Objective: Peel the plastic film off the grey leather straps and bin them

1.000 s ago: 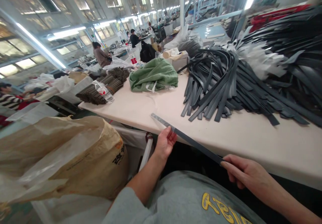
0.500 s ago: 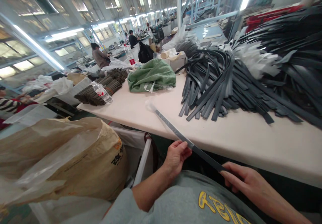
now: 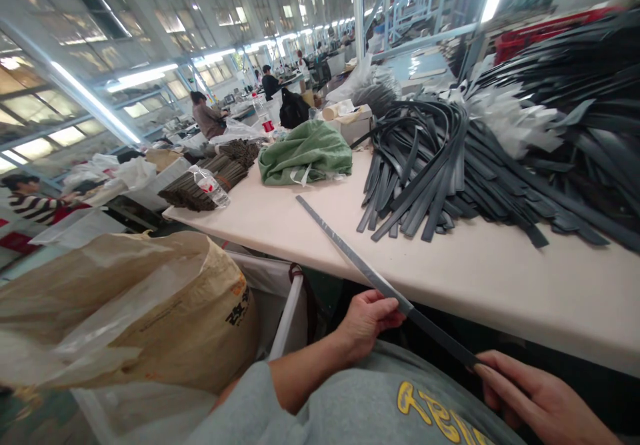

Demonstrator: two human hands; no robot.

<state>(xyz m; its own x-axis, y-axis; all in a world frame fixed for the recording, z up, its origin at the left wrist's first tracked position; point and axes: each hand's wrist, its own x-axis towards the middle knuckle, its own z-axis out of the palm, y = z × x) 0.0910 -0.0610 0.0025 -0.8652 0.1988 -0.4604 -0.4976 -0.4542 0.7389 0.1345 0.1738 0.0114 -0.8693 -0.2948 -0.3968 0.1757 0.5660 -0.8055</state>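
A long, flat black strap (image 3: 440, 333) slants across my lap and over the table's front edge. A thin clear plastic sleeve (image 3: 370, 273) covers its far part, up to my left fingers. My left hand (image 3: 370, 318) is closed, pinching the strap and sleeve near the middle. The near end of the strap is gripped between thumb and fingers of my right hand (image 3: 525, 388), which hides its tip. Beyond, on the pale table (image 3: 320, 218), lies a heap of similar black straps (image 3: 425, 171).
A green cloth (image 3: 307, 151) and a bundle of brown strips (image 3: 210, 181) with a plastic bottle (image 3: 210, 185) lie at the table's back left. An open tan sack (image 3: 200, 311) stands left, beside a white-walled bin (image 3: 287, 318). People sit farther off.
Both hands have moved right and toward me with the strap. The strap's tip now reaches the sleeve's far end, where loose clear plastic stuck out before. The view has shifted slightly.
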